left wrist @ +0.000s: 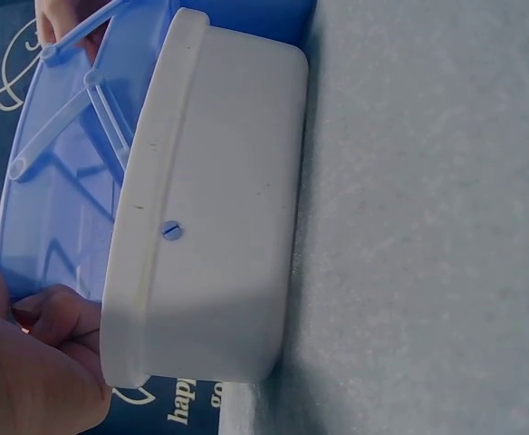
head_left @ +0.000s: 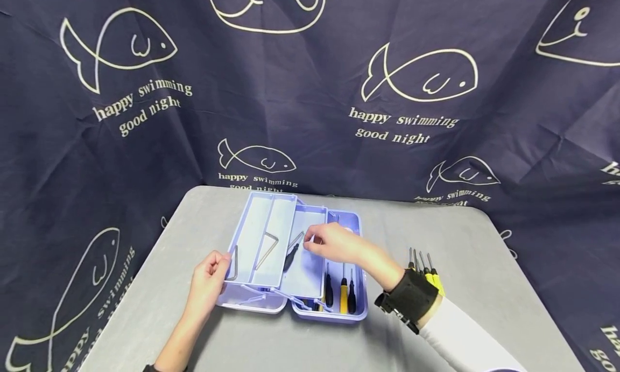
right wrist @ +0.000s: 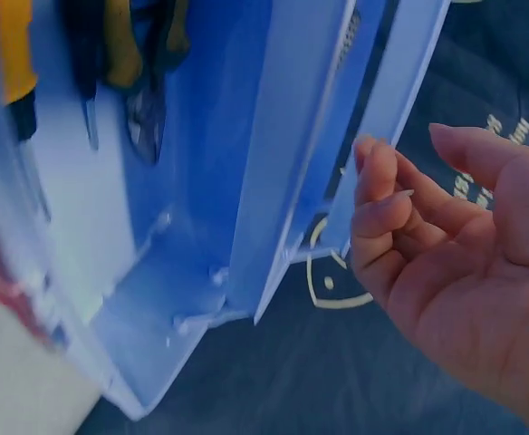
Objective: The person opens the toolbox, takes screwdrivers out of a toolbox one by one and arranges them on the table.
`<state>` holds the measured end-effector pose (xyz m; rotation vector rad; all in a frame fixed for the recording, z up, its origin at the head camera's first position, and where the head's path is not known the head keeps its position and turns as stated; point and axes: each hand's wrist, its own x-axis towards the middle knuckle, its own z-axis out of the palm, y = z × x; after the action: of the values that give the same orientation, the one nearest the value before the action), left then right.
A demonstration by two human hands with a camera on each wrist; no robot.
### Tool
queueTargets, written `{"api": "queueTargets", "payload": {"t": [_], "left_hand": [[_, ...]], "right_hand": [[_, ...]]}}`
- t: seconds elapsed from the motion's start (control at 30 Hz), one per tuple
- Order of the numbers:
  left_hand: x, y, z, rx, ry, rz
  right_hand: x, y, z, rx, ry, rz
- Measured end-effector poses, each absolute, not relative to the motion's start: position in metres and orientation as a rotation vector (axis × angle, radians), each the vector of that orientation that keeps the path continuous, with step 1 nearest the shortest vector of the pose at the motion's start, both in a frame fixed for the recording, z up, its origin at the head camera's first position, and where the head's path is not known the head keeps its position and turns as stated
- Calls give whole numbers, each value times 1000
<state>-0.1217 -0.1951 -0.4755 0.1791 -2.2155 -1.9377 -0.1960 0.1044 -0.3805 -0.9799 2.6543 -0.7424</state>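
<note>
A light-blue cantilever toolbox stands opened out on the table. My left hand pinches the left rim of its upper tray; in the left wrist view the curled fingers are at that tray's edge. One hex key lies beside those fingertips, another hex key in the neighbouring compartment. Over the middle tray hovers my right hand, holding nothing, its thumb apart from its bent fingers in the right wrist view. Below it, a third hex key lies by a black-handled screwdriver.
In the toolbox's deep bin are black-handled screwdrivers, a yellow-handled screwdriver and pliers. Several yellow-handled screwdrivers lie on the grey table to the right, partly behind my right forearm. A dark fish-print curtain hangs behind.
</note>
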Motion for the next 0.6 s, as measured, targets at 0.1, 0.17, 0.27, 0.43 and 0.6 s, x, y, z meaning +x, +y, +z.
{"api": "queueTargets", "payload": {"t": [0.1,0.17,0.27,0.43,0.6], "left_hand": [[-123,-195,-476,180,-2220,-1936],[-123,-195,-477,183,-2223,-1932],[-123,-195,-477,183,-2228,-1921],[-122,-195,-479,152,-2215,-1920],[-121,-196,-480,126,-2198,-1910]], "right_hand": [[-199,92,-383,-924,2580,-724],[-200,86,-384,-869,2529,-739],[-202,80,-388,-793,2471,-752],[-201,71,-399,-833,2429,-719],[-198,64,-403,-886,2437,-707]]}}
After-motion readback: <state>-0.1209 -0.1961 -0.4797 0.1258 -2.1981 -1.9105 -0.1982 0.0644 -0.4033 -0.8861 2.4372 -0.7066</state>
